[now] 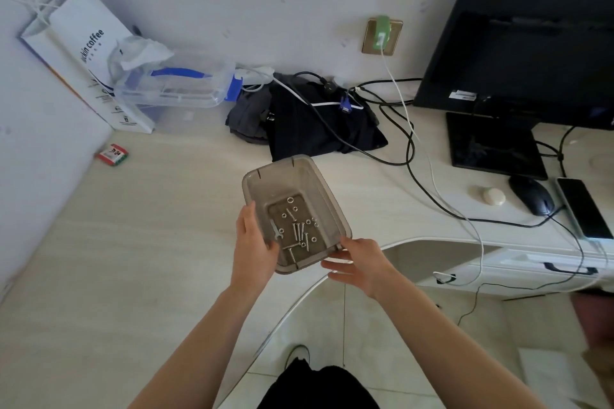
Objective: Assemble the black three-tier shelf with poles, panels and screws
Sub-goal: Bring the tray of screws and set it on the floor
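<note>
Grey translucent tray (327, 196) sits mid-frame over the desk (133, 242), screws (299, 232) loose in its bottom. The left hand (253, 244) grips the near-left rim, thumb inside; the right hand (360, 264) steadies the near corner, fingers (332, 264) almost straight, likely to keep it level.

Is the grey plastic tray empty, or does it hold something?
Not empty. The grey tray holds loose screws, washers and a small wrench on its floor.

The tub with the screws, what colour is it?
The tub is see-through smoky grey-brown, seen in the head view.
</note>
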{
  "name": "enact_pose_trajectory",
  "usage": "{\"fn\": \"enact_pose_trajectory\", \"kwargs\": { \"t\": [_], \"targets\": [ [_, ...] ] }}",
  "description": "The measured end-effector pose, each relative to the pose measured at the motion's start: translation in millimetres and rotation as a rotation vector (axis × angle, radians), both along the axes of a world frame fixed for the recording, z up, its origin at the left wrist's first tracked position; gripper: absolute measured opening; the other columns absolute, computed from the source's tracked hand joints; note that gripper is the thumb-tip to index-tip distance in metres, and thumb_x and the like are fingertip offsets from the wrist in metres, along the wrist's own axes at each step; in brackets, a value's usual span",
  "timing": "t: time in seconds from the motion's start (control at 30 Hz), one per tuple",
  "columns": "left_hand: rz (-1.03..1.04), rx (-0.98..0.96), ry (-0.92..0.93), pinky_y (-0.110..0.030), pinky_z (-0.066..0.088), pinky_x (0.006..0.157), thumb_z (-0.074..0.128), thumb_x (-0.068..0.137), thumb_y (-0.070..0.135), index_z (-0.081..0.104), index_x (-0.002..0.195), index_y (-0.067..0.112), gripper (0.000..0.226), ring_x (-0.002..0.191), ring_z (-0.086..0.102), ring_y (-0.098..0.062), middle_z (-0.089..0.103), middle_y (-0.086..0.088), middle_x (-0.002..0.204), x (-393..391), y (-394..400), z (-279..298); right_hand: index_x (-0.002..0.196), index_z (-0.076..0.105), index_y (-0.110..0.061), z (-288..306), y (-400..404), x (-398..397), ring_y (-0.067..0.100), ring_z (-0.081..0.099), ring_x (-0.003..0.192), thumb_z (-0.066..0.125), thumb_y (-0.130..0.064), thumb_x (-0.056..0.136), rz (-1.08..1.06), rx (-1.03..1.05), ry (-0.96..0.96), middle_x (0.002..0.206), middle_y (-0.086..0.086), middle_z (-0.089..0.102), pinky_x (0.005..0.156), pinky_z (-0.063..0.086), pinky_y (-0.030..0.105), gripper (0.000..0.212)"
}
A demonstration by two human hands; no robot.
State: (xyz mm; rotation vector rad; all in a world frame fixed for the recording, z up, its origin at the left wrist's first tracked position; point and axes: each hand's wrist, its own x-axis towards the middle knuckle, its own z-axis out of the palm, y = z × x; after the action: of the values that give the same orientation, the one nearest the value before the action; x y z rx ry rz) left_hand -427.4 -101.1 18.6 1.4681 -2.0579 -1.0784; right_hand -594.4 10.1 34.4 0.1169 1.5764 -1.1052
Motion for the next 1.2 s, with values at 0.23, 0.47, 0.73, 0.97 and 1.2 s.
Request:
{"fn": "enact_pose_trajectory", "kwargs": {
  "t": [0.23,0.47,0.73,0.97,1.2],
  "targets": [
    [0.154,0.208,0.229,-0.039,0.045,0.103,0.089,0.068,0.007,-0.004,0.158,0.030,0.132,0.111,0.017,0.039,0.016,-0.004,0.152,5.2,28.3,-5.3,0.101,0.057,-0.004,1.6,-8.5,-28.7,0.032,0.070,0.076,0.059,-0.021,0.099,-0.107,-0.009,0.030,0.087,0.015,0.065,0.081,0.059,0.051,0.018],
    [0.241,0.126,0.142,-0.048,0.044,0.107,0.083,0.080,0.016,0.012,0.159,0.019,0.106,0.130,0.046,-0.032,0.031,-0.010,0.150,7.7,-44.1,0.6,0.095,0.065,-0.005,5.0,-12.0,-38.7,0.025,0.074,0.071,0.057,-0.020,0.098,-0.079,0.008,0.162,0.080,0.009,0.069,0.080,0.060,0.047,0.016],
    [0.063,0.095,0.036,-0.029,0.042,0.095,0.063,0.097,0.019,0.054,0.140,0.008,0.045,0.108,0.059,-0.022,0.063,-0.008,0.129,-12.7,-98.9,6.2,0.093,0.065,-0.005,5.2,-3.5,-16.0,0.026,0.070,0.073,0.059,-0.020,0.097,-0.095,0.024,-0.004,0.085,0.012,0.068,0.075,0.058,0.040,0.017],
    [0.001,0.073,-0.018,-0.027,0.039,0.087,0.065,0.095,0.019,0.064,0.123,0.005,0.031,0.100,0.059,-0.023,0.062,0.000,0.102,-21.3,-96.3,-0.9,0.090,0.063,-0.006,9.5,3.2,-9.9,0.025,0.063,0.071,0.055,-0.010,0.095,-0.120,-0.001,0.036,0.078,0.010,0.062,0.070,0.059,0.035,0.011],
    [-0.046,0.098,0.017,-0.032,0.041,0.080,0.062,0.097,0.023,0.066,0.112,0.006,0.023,0.095,0.060,-0.029,0.065,-0.011,0.102,-22.1,-74.2,-5.1,0.096,0.064,-0.007,6.3,40.2,-2.4,0.024,0.063,0.072,0.055,-0.012,0.098,-0.188,0.004,0.101,0.080,0.010,0.063,0.065,0.057,0.035,0.010]
  ]
}}
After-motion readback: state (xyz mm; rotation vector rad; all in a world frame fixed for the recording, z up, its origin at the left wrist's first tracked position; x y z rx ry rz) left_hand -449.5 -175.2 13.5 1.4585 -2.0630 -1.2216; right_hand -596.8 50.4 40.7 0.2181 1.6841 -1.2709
